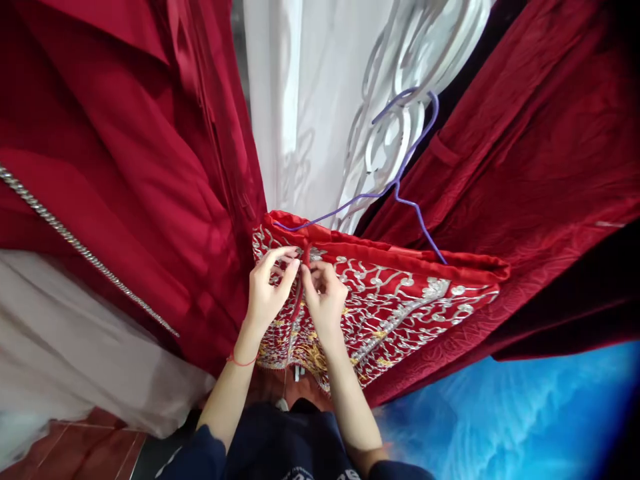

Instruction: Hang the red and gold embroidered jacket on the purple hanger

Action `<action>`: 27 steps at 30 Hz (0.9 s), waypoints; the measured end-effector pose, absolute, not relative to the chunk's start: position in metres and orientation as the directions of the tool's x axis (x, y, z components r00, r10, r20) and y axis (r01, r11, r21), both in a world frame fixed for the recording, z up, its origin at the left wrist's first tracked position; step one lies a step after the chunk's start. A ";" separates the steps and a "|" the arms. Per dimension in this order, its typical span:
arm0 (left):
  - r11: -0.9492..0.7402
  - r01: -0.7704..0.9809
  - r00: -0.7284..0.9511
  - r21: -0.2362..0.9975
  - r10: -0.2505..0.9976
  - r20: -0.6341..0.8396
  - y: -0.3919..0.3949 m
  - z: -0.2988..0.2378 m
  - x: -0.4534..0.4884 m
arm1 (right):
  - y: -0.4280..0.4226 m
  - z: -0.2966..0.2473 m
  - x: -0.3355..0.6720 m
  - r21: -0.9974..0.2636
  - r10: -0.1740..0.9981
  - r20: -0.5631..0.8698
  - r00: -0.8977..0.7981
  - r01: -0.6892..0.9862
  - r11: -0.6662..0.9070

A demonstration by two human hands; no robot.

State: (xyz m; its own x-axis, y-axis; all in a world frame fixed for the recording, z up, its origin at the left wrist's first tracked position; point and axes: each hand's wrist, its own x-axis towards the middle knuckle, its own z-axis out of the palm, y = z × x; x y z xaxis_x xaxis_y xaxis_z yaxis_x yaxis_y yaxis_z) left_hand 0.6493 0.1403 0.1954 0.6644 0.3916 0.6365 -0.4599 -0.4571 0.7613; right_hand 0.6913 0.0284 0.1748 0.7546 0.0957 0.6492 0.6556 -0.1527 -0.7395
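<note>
A red skirt (pixel 380 313) with silver and gold embroidery hangs in front of me from a purple wire hanger (pixel 417 137). The hanger's lower ends go into its shiny red waistband (pixel 390 252). At the left part of the waistband, a red drawstring (pixel 307 255) comes out and trails down the front. My left hand (pixel 267 290) pinches at the drawstring with thumb and forefinger. Close beside it, my right hand (pixel 325 297) is closed on the same cord, its fingers curled. The exact grip between the fingertips is partly hidden.
The hanger hooks onto a white scrolled metal frame (pixel 400 127). Dark red garments (pixel 125 133) hang at the left, with pale fabric (pixel 85 333) below. More red fabric (pixel 530 153) is at the right, above a bright blue surface (pixel 520 413). Red floor tiles (pixel 85 447) show at lower left.
</note>
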 end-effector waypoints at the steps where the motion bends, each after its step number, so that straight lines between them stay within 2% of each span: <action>1: -0.445 -0.461 0.669 0.767 0.393 0.631 0.138 0.197 0.654 | 0.025 0.175 0.689 -0.722 0.114 0.667 0.736 0.677 -0.142; 5: -0.394 -0.485 0.656 0.781 0.426 0.623 0.130 0.199 0.666 | 0.013 0.175 0.679 -0.635 0.218 0.728 0.650 0.759 -0.143; 7: -0.351 -0.487 0.660 0.800 0.452 0.600 0.127 0.200 0.667 | 0.012 0.174 0.678 -0.632 0.251 0.727 0.639 0.766 -0.116; 10: -0.188 -0.437 0.757 0.879 0.451 0.473 0.125 0.204 0.665 | 0.018 0.169 0.679 -0.691 0.251 0.700 0.669 0.722 0.003; 13: -0.025 -0.409 0.816 0.912 0.436 0.378 0.124 0.206 0.662 | 0.024 0.162 0.679 -0.789 0.295 0.606 0.739 0.605 0.106; 17: 0.039 -0.409 0.827 0.912 0.439 0.352 0.126 0.205 0.661 | 0.017 0.159 0.666 -0.865 0.377 0.491 0.785 0.492 0.102; 18: 0.028 -0.405 0.823 0.914 0.447 0.351 0.126 0.204 0.661 | 0.010 0.163 0.661 -0.868 0.413 0.477 0.776 0.490 0.080; 20: -0.014 -0.408 0.798 0.913 0.480 0.364 0.128 0.199 0.660 | -0.008 0.176 0.651 -0.876 0.558 0.423 0.714 0.479 0.052; 22: -0.030 -0.416 0.770 0.909 0.521 0.369 0.130 0.192 0.657 | -0.028 0.198 0.644 -0.900 0.726 0.349 0.593 0.427 0.084; 23: -0.021 -0.420 0.759 0.907 0.541 0.364 0.131 0.188 0.656 | -0.036 0.212 0.643 -0.909 0.768 0.341 0.541 0.397 0.124; 25: 0.023 -0.431 0.749 0.902 0.566 0.344 0.133 0.178 0.654 | -0.045 0.242 0.647 -0.905 0.754 0.397 0.523 0.358 0.229; 27: 0.051 -0.441 0.751 0.896 0.567 0.337 0.134 0.171 0.652 | -0.040 0.270 0.660 -0.878 0.669 0.475 0.571 0.363 0.314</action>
